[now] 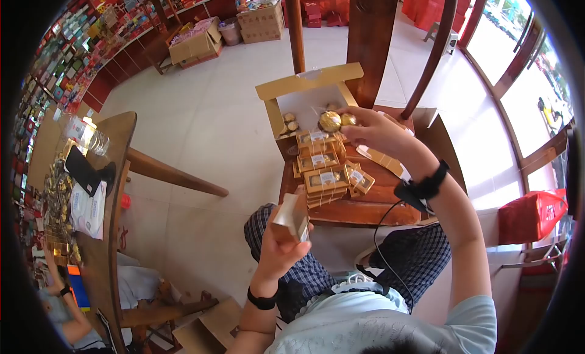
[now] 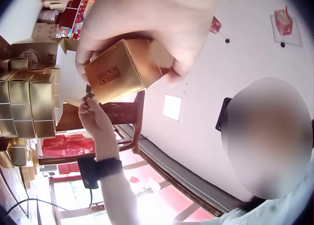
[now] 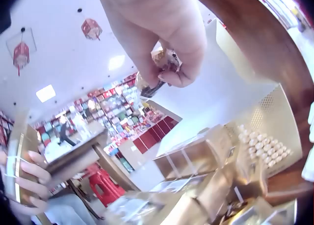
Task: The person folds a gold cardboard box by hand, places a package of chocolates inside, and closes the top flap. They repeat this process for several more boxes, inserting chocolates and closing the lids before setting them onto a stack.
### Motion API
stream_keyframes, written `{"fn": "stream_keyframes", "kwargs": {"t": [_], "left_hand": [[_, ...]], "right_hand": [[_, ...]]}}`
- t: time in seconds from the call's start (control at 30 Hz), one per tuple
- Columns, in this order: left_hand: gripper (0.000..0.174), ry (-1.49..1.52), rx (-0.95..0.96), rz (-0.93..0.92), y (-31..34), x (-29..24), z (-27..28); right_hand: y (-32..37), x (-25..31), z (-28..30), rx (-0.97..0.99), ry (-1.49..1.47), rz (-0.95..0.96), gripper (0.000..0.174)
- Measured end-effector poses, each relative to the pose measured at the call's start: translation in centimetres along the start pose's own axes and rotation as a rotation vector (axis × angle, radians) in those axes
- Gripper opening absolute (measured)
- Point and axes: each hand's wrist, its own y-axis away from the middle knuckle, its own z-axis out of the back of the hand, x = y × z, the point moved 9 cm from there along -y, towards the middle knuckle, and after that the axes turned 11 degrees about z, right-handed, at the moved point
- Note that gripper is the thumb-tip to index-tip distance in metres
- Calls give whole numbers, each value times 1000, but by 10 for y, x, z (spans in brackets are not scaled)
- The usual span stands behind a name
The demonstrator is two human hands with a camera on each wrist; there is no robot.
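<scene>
In the head view my left hand grips a small gold box, its pale inside showing at the top. The left wrist view shows that hand curled round the printed gold box. My right hand pinches gold-wrapped balls above a large open carton with more balls inside. Seen from the right wrist, that hand has thumb and fingers closed on shiny wrapping. Windowed gold boxes are stacked before the carton.
Carton and stacks stand on a wooden chair seat. A flat gold piece lies at their right. On the left, a wooden table carries a phone and wrapped pieces. A red bag is at the far right.
</scene>
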Motion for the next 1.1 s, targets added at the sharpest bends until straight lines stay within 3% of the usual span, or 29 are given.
{"fn": "stream_keyframes", "kwargs": {"t": [0.07,0.1,0.17,0.23,0.3,0.5,0.63,0.7,0.83,0.9,1.03,1.1], "left_hand": [[55,-407,-92,-96,0,-11,-5],[55,-405,-98,-90,-2,-13,-8],[52,-727,-142,-265,2,-33,-29],[52,-796,-160,-309,5,-41,-40],[55,-993,-108,-335,7,-45,-57],[57,-1024,-13,-187,5,-34,-71],[57,-1007,29,-273,5,-34,-79],[56,-806,164,-104,1,-20,-78],[60,-752,261,-17,0,-11,-83],[61,-567,380,113,2,1,-88],[64,-534,433,127,2,18,-84],[68,-234,499,320,5,34,-87]], "right_hand": [[32,10,-8,-46,-568,48,33],[45,19,-12,-40,-571,42,33],[70,78,-14,74,-368,480,30],[91,100,-9,71,-260,547,33],[112,131,-14,125,193,722,42],[123,132,-20,223,367,587,37],[125,123,-23,248,423,551,37],[124,121,-25,262,423,553,37],[122,116,-30,344,403,468,35],[123,117,-32,363,407,474,35],[127,120,-37,410,444,501,34],[126,119,-39,454,428,488,34]]}}
